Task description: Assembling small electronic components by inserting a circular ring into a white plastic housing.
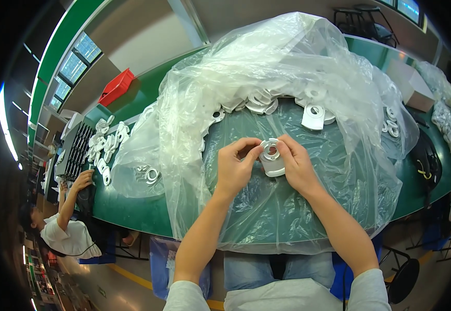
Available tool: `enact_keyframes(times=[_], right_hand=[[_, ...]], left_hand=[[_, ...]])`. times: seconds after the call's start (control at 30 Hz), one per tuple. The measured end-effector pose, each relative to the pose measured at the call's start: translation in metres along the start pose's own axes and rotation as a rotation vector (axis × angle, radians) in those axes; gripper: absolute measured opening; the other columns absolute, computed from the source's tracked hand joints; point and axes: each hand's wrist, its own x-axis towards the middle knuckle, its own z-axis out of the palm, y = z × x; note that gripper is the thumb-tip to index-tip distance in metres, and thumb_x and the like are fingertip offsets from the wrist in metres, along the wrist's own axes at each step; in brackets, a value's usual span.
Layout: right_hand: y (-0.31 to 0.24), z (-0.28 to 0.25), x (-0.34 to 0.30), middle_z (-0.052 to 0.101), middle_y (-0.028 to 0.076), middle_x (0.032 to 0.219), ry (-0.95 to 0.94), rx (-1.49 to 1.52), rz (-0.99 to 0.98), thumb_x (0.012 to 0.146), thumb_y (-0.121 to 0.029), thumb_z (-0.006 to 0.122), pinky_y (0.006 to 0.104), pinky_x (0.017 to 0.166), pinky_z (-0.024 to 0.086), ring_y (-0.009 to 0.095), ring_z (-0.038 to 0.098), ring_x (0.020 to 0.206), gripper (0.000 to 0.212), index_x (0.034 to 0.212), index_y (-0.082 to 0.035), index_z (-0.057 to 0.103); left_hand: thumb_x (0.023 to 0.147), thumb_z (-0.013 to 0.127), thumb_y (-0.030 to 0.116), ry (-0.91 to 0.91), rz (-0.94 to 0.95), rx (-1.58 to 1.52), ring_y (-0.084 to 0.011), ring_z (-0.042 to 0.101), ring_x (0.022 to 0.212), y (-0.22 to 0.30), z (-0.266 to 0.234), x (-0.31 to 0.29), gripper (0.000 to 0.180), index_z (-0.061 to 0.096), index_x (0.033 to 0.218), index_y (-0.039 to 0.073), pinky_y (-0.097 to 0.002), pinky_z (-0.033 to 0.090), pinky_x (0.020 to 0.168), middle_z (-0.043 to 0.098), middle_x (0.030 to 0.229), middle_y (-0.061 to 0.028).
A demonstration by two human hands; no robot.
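Between my two hands is a white plastic part (pixel 274 169) with a round, ring-shaped opening at its top and a curved lower edge. My left hand (pixel 234 168) pinches the ring's left side between thumb and fingers. On the other side, my right hand (pixel 299 166) is closed on the part, its thumb at the ring's right edge. Whether the ring is a separate piece I cannot tell. Beyond my hands, a similar white part (pixel 313 118) lies on the clear plastic sheet, near a heap of white pieces (pixel 260 101).
A large clear plastic bag (pixel 287 52) spreads over the green table (pixel 132 210). Small bags with white rings (pixel 153 176) lie on both sides. Left, a co-worker (pixel 72 236) reaches toward loose white parts (pixel 106 147). A red bin (pixel 116 87) and white box (pixel 411 85) stand farther back.
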Motion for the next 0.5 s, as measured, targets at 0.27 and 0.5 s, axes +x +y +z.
enact_keyframes(times=[0.27, 0.5], right_hand=[[0.0, -0.004, 0.001, 0.054, 0.001, 0.074, -0.01, -0.042, -0.009, 0.098, -0.021, 0.044, 0.0232, 0.063, 0.039, 0.007, 0.047, 0.07, 0.027, 0.086, 0.0, 0.056], [-0.001, -0.004, 0.003, 0.056, 0.001, 0.08, 0.007, 0.064, 0.043, 0.097, -0.02, 0.043, 0.023, 0.067, 0.041, 0.007, 0.05, 0.073, 0.024, 0.095, 0.0, 0.056]], left_hand=[[0.083, 0.063, 0.002, 0.065, -0.039, 0.049, -0.0089, 0.061, 0.068, 0.0, 0.009, -0.003, 0.01, 0.065, 0.09, -0.004, -0.0221, 0.048, 0.061, 0.066, 0.079, -0.0067], [0.084, 0.064, 0.006, 0.073, -0.129, -0.105, -0.0083, 0.059, 0.071, -0.007, 0.001, 0.003, 0.012, 0.066, 0.093, -0.001, -0.0218, 0.047, 0.058, 0.066, 0.082, -0.0058]])
